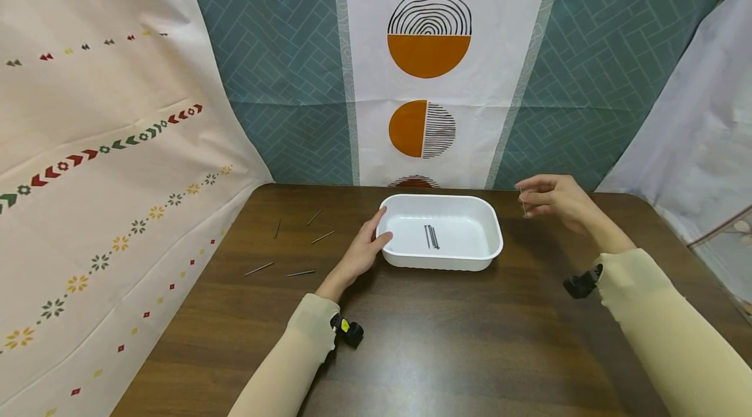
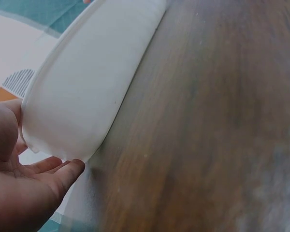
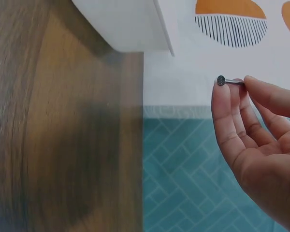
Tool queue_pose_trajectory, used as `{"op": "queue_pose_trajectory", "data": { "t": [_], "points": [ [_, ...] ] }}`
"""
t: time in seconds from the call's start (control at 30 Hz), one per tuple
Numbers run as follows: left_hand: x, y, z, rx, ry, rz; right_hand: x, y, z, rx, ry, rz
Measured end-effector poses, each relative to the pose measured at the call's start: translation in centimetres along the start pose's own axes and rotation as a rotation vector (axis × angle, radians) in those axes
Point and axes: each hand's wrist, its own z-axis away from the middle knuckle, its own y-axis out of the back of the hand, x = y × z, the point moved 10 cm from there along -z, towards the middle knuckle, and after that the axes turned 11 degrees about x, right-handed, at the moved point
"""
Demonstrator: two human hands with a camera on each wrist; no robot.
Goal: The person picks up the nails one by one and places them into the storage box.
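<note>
A white plastic tray (image 1: 440, 263) stands on the table, with several grey nails (image 1: 431, 237) lying side by side inside it. At the tray's left end my left hand (image 1: 360, 252) grips the wall, thumb over the rim and fingers along the outside. The left wrist view shows that hand (image 2: 26, 179) against the tray's end (image 2: 87, 82). To the right of the tray and above the table, my right hand (image 1: 555, 200) pinches one nail (image 1: 523, 203) between thumb and fingers. In the right wrist view the nail's round, flat head (image 3: 221, 80) faces the camera.
Several loose nails (image 1: 301, 273) lie scattered on the brown table (image 1: 470, 339), left of the tray. A patterned cloth (image 1: 282, 77) hangs behind the table's far edge. Pale cloths hang at the left (image 1: 117, 143) and right (image 1: 705, 130).
</note>
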Motion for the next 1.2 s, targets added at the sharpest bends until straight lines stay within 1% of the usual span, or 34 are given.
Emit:
{"op": "queue_pose_trajectory", "data": {
  "t": [0.3,0.5,0.93,1.0,1.2],
  "points": [
    [0.2,0.0,-0.1,0.002,-0.003,0.003,-0.3,-2.7,-0.6,-0.036,-0.033,-0.016],
    [0.1,0.0,-0.1,0.000,-0.009,0.002,-0.6,-4.4,-1.1,-0.036,-0.048,-0.040],
    [0.0,-0.1,-0.2,0.000,-0.010,0.006,-0.3,-7.9,-1.7,-0.083,-0.076,-0.062],
    [0.1,0.0,-0.1,0.003,-0.015,0.009,-0.3,-8.4,-1.8,-0.085,-0.084,-0.064],
    [-0.1,0.0,-0.1,0.002,-0.002,0.006,-0.1,-9.6,-2.1,-0.084,-0.110,-0.079]
  ]
}}
